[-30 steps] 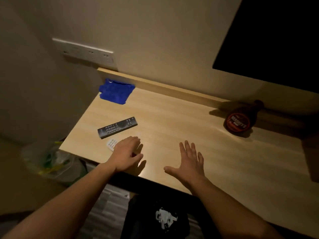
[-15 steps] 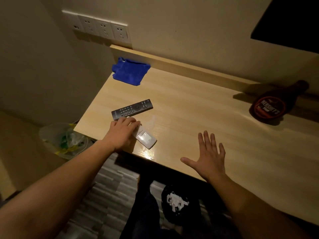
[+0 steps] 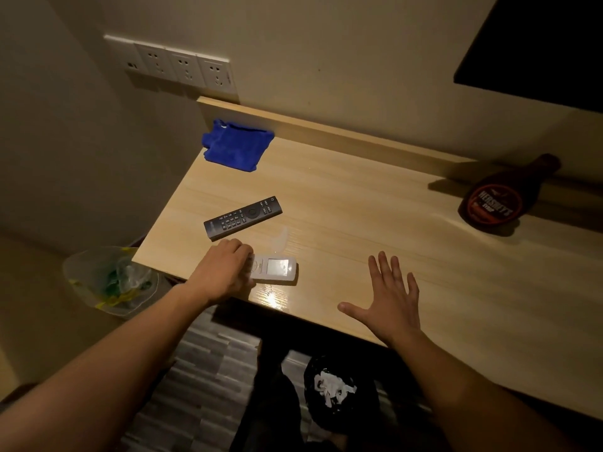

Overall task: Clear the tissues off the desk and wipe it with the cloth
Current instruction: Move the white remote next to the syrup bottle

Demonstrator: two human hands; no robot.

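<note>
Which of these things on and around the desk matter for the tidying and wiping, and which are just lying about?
Part of the job:
blue cloth
desk
black bin with white tissues inside

Just lying about:
black remote
white remote, under the left hand
syrup bottle
wall sockets
clear bin

desk (image 3: 375, 203): pale wood-grain, smooth, glossy near front edge | cloth (image 3: 236, 149): blue fuzzy terry | black remote (image 3: 243, 217): matt plastic | white remote (image 3: 275, 268): glossy plastic | syrup bottle (image 3: 499, 199): brown shiny plastic, paper-look label
</note>
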